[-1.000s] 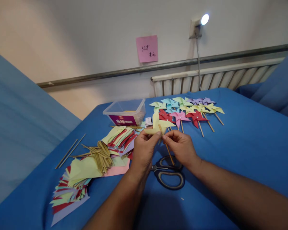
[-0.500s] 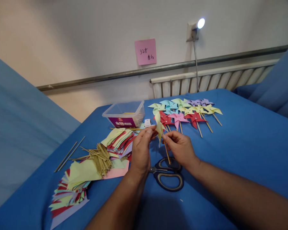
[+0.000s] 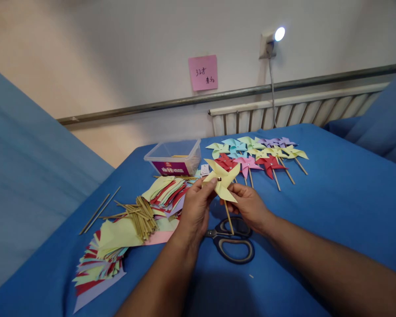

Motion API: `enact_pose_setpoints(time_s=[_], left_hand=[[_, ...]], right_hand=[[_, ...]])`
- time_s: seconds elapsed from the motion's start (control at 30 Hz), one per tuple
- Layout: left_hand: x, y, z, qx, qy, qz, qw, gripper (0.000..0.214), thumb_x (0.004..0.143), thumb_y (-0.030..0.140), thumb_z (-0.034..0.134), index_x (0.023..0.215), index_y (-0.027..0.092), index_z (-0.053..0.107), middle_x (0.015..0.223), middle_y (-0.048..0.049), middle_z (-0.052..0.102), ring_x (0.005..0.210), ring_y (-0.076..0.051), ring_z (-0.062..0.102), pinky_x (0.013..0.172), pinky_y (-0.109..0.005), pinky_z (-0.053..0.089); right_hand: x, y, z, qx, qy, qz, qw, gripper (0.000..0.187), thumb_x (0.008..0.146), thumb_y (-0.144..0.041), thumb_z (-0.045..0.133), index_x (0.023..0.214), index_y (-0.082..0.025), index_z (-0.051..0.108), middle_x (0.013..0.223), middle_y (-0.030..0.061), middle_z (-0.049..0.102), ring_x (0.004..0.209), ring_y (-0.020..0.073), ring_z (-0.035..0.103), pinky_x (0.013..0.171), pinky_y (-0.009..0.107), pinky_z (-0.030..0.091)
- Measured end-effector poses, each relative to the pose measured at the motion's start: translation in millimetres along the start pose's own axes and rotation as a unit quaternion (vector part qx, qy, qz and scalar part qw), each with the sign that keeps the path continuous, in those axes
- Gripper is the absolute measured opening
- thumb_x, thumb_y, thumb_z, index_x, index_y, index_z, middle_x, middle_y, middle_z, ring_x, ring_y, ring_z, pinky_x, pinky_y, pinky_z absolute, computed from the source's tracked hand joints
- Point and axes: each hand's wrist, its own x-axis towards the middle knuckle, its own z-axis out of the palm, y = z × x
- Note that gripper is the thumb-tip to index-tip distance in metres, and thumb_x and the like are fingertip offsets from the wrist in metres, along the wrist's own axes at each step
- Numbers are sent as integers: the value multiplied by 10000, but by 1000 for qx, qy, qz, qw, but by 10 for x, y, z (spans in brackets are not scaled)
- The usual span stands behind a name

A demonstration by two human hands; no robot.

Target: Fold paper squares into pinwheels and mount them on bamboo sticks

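Left hand (image 3: 196, 204) pinches a yellow paper pinwheel (image 3: 222, 185); right hand (image 3: 251, 207) curls its fingers, grip hidden; light pressure should spare the vanes (image 3: 231, 171).

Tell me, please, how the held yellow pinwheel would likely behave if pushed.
The held yellow pinwheel is probably light, being apparently folded paper on a thin stick. Its curled blades would likely dent easily, while the straight stick should stay fairly stiff.

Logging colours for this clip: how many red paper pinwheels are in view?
2: one red paper pinwheel partly behind the held pale-yellow paper pinwheel, the other right of the pink paper pinwheel. More may be hidden.
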Motion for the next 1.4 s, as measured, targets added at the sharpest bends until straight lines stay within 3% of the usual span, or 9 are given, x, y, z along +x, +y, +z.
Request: enact_pose_setpoints(time_s=[0.23, 0.33, 0.43, 0.53, 0.63, 0.9, 1.13, 1.4], left_hand=[[-16, -27, 16, -20, 12, -18, 1000, 311, 615, 242, 816, 869, 110, 693, 752, -42, 694, 633, -122, 600, 656, -249, 458], [-9, -6, 15, -30, 26, -10, 999, 308, 614, 227, 811, 871, 106, 693, 738, -45, 698, 630, -136, 611, 642, -260, 461], [-1, 3, 10, -39, 37, -10, 999, 311, 602, 228, 814, 863, 114, 688, 721, -42, 699, 594, -142, 608, 620, -272, 461], [-3, -19, 6, -49, 14, -33, 998, 311, 593, 208, 812, 859, 114, 680, 763, -57, 711, 606, -148, 621, 618, -272, 470], [-16, -54, 12, -66, -21, -71, 995, 314, 608, 196, 791, 889, 114, 676, 805, -74, 716, 653, -171, 650, 634, -281, 489], [-38, -94, 36, -99, -41, -138, 985, 342, 578, 148, 773, 901, 126, 663, 766, -58, 709, 744, -221, 681, 728, -327, 530], [-32, -107, 28, -93, -26, -123, 988, 319, 607, 166, 766, 907, 139, 661, 787, -62, 715, 720, -211, 676, 673, -307, 528], [-17, -169, -1, -64, -52, -129, 988, 302, 605, 158, 770, 890, 123, 676, 743, -71, 708, 688, -199, 671, 667, -298, 524]], right_hand=[[-8, 46, -2, 0, -26, 24, 999, 362, 675, -507, 748, 692, -170, 617, 599, -28, 612, 428, 52, 440, 407, 185, 291], [15, 78, -50, -7, -12, -8, 1000, 345, 725, -513, 713, 731, -178, 629, 581, -37, 593, 460, 71, 481, 426, 192, 318], [47, 70, -102, 16, 13, -54, 998, 318, 728, -481, 729, 848, -196, 654, 708, -19, 656, 544, 90, 545, 486, 210, 381], [66, 31, -128, 39, 9, -75, 996, 344, 694, -417, 779, 931, -198, 661, 752, -14, 666, 569, 92, 539, 531, 225, 403], [67, 8, -132, 54, 5, -73, 996, 328, 676, -390, 797, 905, -199, 660, 692, -38, 622, 543, 85, 497, 527, 227, 382], [48, 20, -128, 67, 22, -37, 997, 297, 670, -411, 794, 718, -192, 599, 611, -50, 583, 528, 88, 475, 534, 230, 369], [64, -17, -152, 104, 31, -19, 994, 320, 665, -431, 797, 766, -188, 615, 594, -56, 546, 511, 76, 445, 505, 215, 347], [102, -4, -193, 81, 53, -6, 995, 365, 660, -473, 789, 717, -189, 567, 518, -63, 505, 457, 76, 416, 476, 219, 346]])
